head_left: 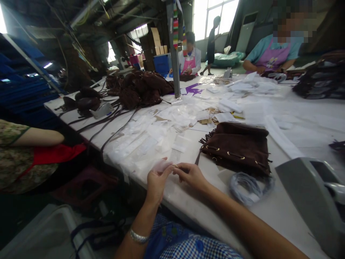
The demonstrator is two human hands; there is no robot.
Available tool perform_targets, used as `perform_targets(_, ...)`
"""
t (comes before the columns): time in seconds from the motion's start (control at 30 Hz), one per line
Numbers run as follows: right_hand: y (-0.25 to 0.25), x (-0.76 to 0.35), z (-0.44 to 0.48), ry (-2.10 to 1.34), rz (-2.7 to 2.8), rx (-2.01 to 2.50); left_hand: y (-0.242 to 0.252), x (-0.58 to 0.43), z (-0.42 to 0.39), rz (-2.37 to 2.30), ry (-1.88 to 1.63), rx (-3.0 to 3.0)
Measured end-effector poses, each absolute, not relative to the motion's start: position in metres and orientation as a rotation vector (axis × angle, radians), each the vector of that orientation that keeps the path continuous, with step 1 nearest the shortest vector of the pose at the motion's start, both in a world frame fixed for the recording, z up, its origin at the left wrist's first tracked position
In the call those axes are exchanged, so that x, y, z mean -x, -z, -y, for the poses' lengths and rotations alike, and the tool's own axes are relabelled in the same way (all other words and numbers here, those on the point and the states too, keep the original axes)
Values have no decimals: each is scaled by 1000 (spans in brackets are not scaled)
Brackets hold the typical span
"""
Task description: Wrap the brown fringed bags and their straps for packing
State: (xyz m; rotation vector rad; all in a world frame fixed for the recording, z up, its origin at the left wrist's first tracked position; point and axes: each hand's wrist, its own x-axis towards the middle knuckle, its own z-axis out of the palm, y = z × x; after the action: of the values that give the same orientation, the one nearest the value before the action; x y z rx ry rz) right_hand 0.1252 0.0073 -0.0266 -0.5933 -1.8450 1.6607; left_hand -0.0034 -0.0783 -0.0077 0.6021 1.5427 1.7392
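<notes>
My left hand (157,182) is closed on a small translucent plastic packet (162,166), above the table's near edge. Fingertips of my right hand (191,175) are pinched together and meet the left thumb at the packet's edge. Something small and light shows between them, too small to make out. To the right of my hands lies a dark brown fringed suede bag (238,145) with gold eyelets along its side. A coil of grey cord or tubing (244,189) rests on the table in front of it.
Loose clear packets and white slips (145,138) cover much of the white table (285,201). Brown bags (145,86) with long straps are heaped at the far left. A grey dispenser-like device (304,194) stands at right, near a metal post (175,54). Co-workers sit around the table.
</notes>
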Motion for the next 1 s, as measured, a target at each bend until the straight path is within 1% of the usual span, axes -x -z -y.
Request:
perform_targets(0.1,23,-127,-6,-1710,1840,529,9,7,77,-1547,-1754,-585)
perform_targets(0.23,23,-126,-6,-1763,1756,575,10,13,76,-1494,-1738,-546)
perform_targets(0.37,25,-123,-5,-1692,1712,678,12,18,78,-1391,-1727,-474)
perform_targets(0.63,22,-122,1,-1552,1692,807,11,30,74,-1255,-1814,-115)
perform_targets(1.0,22,-123,6,-1436,1710,820,13,19,69,-1290,-1777,-90)
